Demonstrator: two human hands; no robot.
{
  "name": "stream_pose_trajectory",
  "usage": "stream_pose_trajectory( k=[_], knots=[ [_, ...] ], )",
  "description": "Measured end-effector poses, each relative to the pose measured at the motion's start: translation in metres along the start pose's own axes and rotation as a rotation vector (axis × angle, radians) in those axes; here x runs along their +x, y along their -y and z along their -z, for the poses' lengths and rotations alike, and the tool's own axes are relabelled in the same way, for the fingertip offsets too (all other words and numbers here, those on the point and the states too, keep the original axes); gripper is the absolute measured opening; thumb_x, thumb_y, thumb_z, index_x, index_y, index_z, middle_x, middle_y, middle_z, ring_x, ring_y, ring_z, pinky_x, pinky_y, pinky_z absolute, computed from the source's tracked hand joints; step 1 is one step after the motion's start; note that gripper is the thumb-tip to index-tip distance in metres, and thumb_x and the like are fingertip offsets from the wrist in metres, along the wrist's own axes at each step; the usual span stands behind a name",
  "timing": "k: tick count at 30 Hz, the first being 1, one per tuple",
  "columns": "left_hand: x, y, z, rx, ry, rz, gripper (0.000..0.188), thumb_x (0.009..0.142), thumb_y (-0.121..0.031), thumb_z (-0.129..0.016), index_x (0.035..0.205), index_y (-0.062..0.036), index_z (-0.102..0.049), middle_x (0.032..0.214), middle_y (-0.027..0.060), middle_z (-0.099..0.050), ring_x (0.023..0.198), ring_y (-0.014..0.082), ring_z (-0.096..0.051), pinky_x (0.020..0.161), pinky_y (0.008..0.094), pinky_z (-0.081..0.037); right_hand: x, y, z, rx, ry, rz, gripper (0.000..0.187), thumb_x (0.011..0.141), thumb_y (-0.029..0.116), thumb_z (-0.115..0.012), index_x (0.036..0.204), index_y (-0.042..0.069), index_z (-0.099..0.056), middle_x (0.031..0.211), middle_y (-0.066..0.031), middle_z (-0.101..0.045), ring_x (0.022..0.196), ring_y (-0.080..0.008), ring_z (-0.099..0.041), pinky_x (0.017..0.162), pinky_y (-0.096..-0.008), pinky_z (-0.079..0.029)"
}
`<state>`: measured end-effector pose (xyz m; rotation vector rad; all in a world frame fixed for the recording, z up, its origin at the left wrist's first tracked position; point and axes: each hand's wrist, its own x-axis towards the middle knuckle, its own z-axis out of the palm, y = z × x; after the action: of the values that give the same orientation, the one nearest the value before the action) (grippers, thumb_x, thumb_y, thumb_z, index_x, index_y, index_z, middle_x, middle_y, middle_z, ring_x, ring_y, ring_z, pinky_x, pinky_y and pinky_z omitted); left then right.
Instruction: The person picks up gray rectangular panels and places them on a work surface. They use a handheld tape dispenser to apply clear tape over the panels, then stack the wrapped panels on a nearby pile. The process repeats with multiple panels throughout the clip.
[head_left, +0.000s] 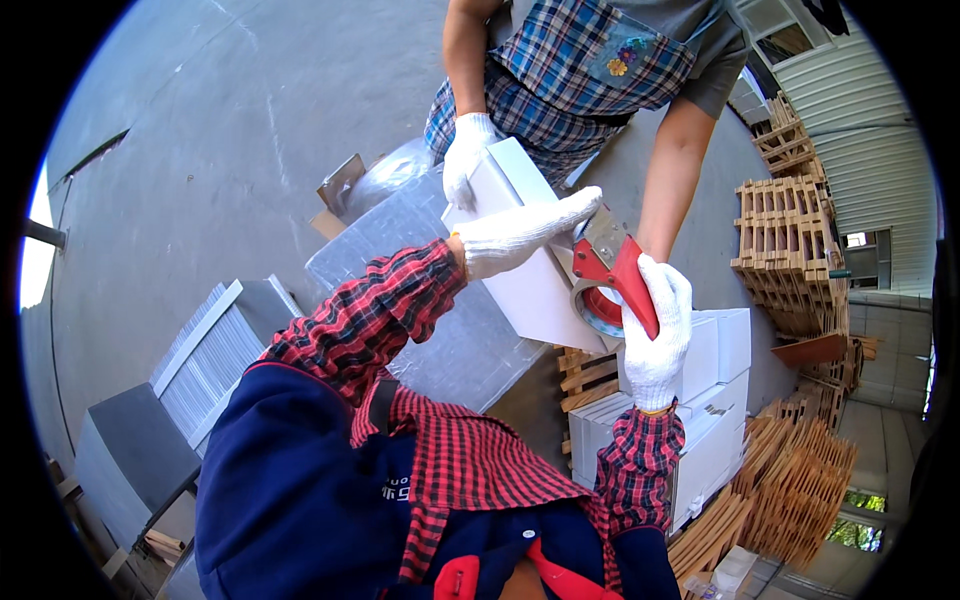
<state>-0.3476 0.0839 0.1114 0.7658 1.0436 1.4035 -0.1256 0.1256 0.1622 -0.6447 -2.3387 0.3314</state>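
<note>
My left hand (525,236), in a white knitted glove, lies across a white carton (530,290) with its fingers stretched out together. In my right hand (656,340), also gloved, is a red tape dispenser (626,283) with a metal head and a roll of tape. The dispenser's head is at the carton's right side, close to my left fingertips; whether it touches the carton I cannot tell. A co-worker's gloved hand (468,158) rests on the carton's far left edge. That person's other hand is hidden behind my right hand and the dispenser.
Under the carton is a grey-topped work table (400,300). White cartons (715,400) are stacked to the right on a pallet. Flat grey-white board bundles (205,350) stand at left. Wooden pallets (790,225) line the right wall. A co-worker in a checked apron (590,70) stands opposite.
</note>
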Motion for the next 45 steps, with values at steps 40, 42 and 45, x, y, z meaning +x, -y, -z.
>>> stream_pose_trajectory(
  k=[40, 42, 45],
  knots=[
    [0.039, -0.076, 0.138, 1.227, -0.179, -0.315, 0.043, 0.097, -0.043, -0.054, 0.106, -0.0067, -0.074, 0.103, 0.0139, -0.07, 0.096, 0.0301, -0.067, 0.088, 0.0414, -0.052, 0.023, 0.032, -0.009, -0.139, 0.18, -0.117, 0.054, 0.072, -0.003, -0.068, 0.124, 0.012, -0.068, 0.115, -0.0182, -0.056, 0.102, -0.0352, -0.062, 0.088, -0.0413, -0.052],
    [0.047, -0.071, 0.15, 1.309, -0.211, -0.284, 0.041, 0.098, -0.041, -0.054, 0.109, -0.007, -0.074, 0.104, 0.0142, -0.071, 0.096, 0.0315, -0.068, 0.087, 0.0411, -0.053, 0.035, 0.032, -0.021, -0.18, 0.208, -0.093, 0.055, 0.071, 0.0, -0.068, 0.125, 0.014, -0.068, 0.114, -0.0174, -0.056, 0.098, -0.0352, -0.062, 0.085, -0.042, -0.052],
    [0.053, -0.066, 0.159, 1.389, -0.232, -0.196, 0.041, 0.098, -0.041, -0.051, 0.11, -0.0069, -0.072, 0.101, 0.015, -0.071, 0.094, 0.0327, -0.067, 0.084, 0.0414, -0.051, 0.045, 0.029, -0.033, -0.247, 0.222, -0.055, 0.054, 0.072, 0.004, -0.069, 0.125, 0.014, -0.067, 0.112, -0.0174, -0.056, 0.097, -0.0347, -0.061, 0.083, -0.0424, -0.052]
  ],
)
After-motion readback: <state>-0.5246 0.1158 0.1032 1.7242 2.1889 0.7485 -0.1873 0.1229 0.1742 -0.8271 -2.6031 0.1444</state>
